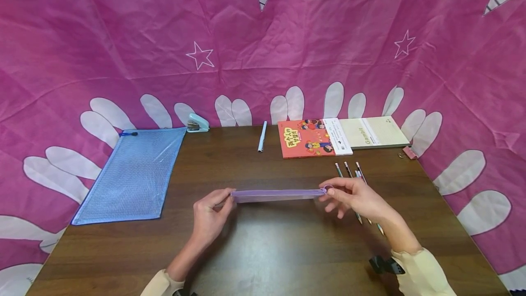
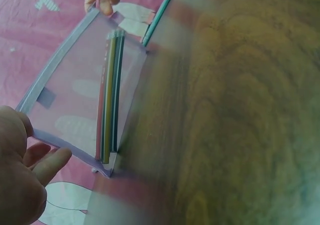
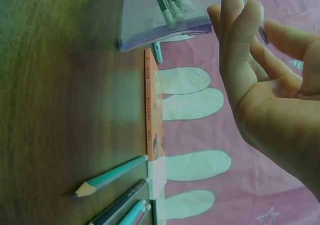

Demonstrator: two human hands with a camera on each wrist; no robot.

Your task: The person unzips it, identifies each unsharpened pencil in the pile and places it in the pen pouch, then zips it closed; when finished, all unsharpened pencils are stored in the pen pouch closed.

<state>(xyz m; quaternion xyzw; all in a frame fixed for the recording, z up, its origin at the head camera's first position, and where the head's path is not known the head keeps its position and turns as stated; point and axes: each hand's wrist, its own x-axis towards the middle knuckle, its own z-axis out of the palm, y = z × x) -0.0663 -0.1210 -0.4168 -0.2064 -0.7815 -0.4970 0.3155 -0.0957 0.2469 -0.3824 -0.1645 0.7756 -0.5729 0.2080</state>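
Note:
A clear zip pouch (image 1: 279, 194) with purple edging is held up above the table, seen nearly edge-on in the head view. My left hand (image 1: 210, 214) pinches its left top corner between thumb and fingers. At the opposite end, my right hand (image 1: 353, 198) pinches the corner by the zipper pull, a small purple loop (image 1: 327, 188). Through the clear side in the left wrist view, several pencils (image 2: 112, 95) lie together near the pouch's bottom. Several loose pencils (image 3: 112, 175) lie on the table below and beyond my right hand.
A blue mesh zip bag (image 1: 131, 177) lies on the left of the wooden table (image 1: 263, 259). Along the back are a light blue stapler (image 1: 198, 123), a pale blue pen (image 1: 262, 137), a red book (image 1: 304, 138), a cream notebook (image 1: 374, 131) and a pink binder clip (image 1: 409, 152).

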